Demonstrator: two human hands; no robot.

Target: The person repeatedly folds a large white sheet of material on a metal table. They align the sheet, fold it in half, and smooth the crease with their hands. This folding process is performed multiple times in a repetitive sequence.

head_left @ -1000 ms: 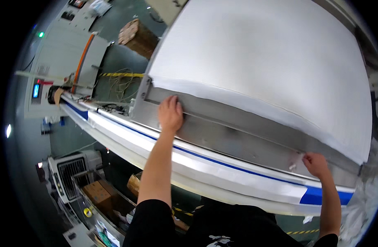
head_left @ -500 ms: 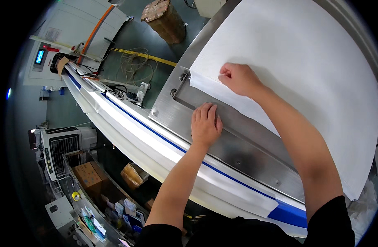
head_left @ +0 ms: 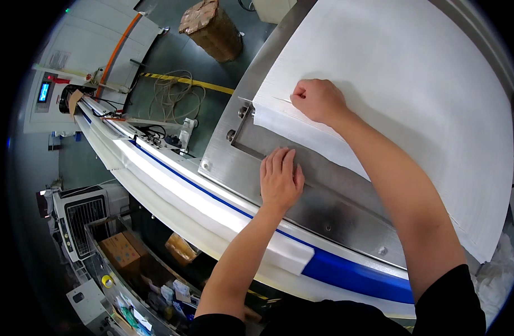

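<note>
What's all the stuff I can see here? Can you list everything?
White sheet stack: one, white, on the metal table, upper right.
Metal table: one, silver, centre.
Rail: one, white with blue stripe, along the table's near edge.
Wrapped bundle: one, brown, on the floor, top.
Cable coil: one, beige, on the floor.
Cardboard box: one, brown, lower left.
Control panel: one, grey with blue screen, far left.
Left hand: flat on the metal table.
Right hand: fisted, on the sheet stack's corner.
</note>
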